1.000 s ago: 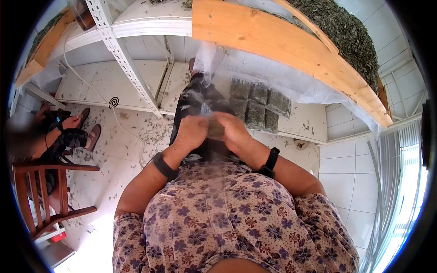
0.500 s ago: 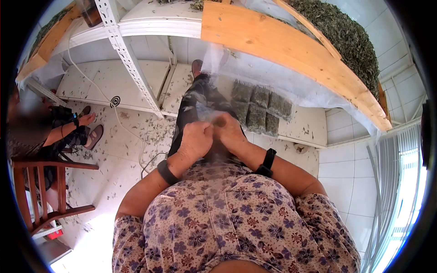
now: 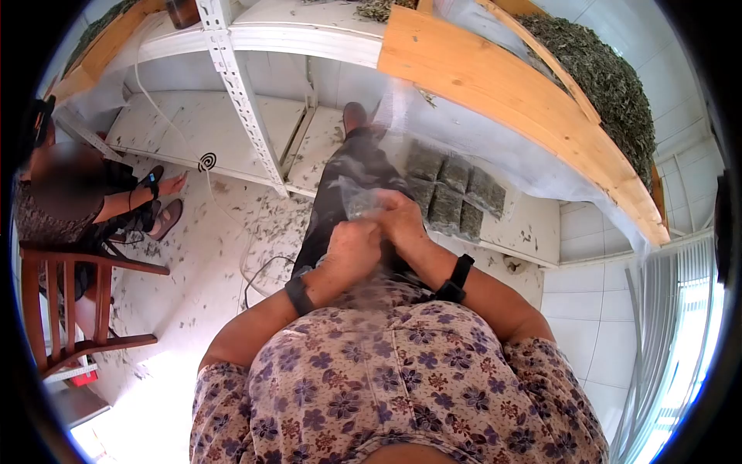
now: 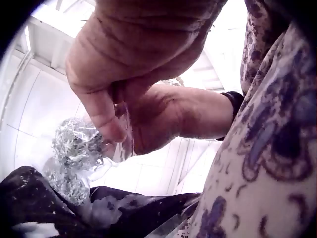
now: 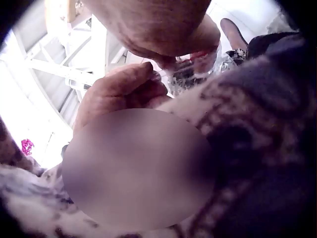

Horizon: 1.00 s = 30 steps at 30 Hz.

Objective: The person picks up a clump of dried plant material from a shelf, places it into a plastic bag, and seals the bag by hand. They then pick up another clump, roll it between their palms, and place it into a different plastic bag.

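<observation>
Held over the dark-trousered lap, a clear plastic bag (image 3: 357, 199) has greyish-green dried leaves inside, which show best in the left wrist view, where the bag (image 4: 77, 144) bulges. My left hand (image 3: 355, 249) pinches the plastic edge between thumb and fingers. Right up against it, my right hand (image 3: 402, 220) grips the bag with curled fingers. In the right wrist view, the left hand (image 5: 119, 91) has a stretched strip of plastic at its fingertips, while the right hand (image 5: 153, 25) covers much of the bag.
Several filled clear packets (image 3: 456, 189) lie on the low white shelf (image 3: 529, 232) ahead. Above stands a wooden-sided tray (image 3: 495, 85) heaped with dried leaves (image 3: 599, 85). A metal post (image 3: 243, 100), a cable, another person (image 3: 100, 193) and a wooden chair (image 3: 85, 309) are to the left.
My hands have turned, and the bag now points forward from them with its clear plastic showing. The head view has shifted, moving the shelf rightward. The other person sits more fully in view.
</observation>
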Tool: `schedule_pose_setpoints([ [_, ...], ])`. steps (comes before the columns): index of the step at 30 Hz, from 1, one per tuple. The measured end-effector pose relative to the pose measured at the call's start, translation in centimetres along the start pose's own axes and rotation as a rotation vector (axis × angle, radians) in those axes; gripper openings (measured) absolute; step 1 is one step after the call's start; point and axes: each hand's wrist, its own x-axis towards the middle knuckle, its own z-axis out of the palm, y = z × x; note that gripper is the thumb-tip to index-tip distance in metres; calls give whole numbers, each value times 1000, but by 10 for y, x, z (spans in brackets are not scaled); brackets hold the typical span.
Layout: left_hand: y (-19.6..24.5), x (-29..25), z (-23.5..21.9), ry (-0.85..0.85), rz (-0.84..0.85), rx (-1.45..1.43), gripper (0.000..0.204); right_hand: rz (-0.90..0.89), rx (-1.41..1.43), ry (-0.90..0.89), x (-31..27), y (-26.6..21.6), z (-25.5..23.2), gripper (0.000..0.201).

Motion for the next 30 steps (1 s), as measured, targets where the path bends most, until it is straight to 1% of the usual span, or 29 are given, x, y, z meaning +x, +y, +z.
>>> schedule_pose_setpoints([
  [2,-3,0,0,27,37,-2,11,43,101,-21,-7,-13,2,36],
  [5,3,1,-5,27,14,-25,9,163,470,-7,-7,-9,1,33],
  [8,-4,-1,2,47,-38,-74,9,149,470,-72,-3,-2,-2,32],
  [11,-2,1,-1,23,-65,-84,10,184,304,-97,-6,-9,0,33],
  [14,-4,0,-1,61,-15,-65,11,172,374,-94,-6,-3,-2,32],
  [17,-1,-1,-2,83,20,-109,11,211,442,-128,-8,-13,-2,30],
  [20,-6,-1,2,129,120,-149,12,225,573,-159,-8,-17,5,32],
  [23,-3,0,-1,119,134,-164,13,219,659,-292,-6,-13,5,31],
  [26,0,-1,-4,120,133,-166,11,153,696,-440,-5,-13,4,30],
  [29,0,-2,-7,129,111,-149,9,31,457,-295,-3,-6,3,27],
  [30,-1,-2,-7,174,116,-173,9,-47,246,-287,-6,-11,1,24],
])
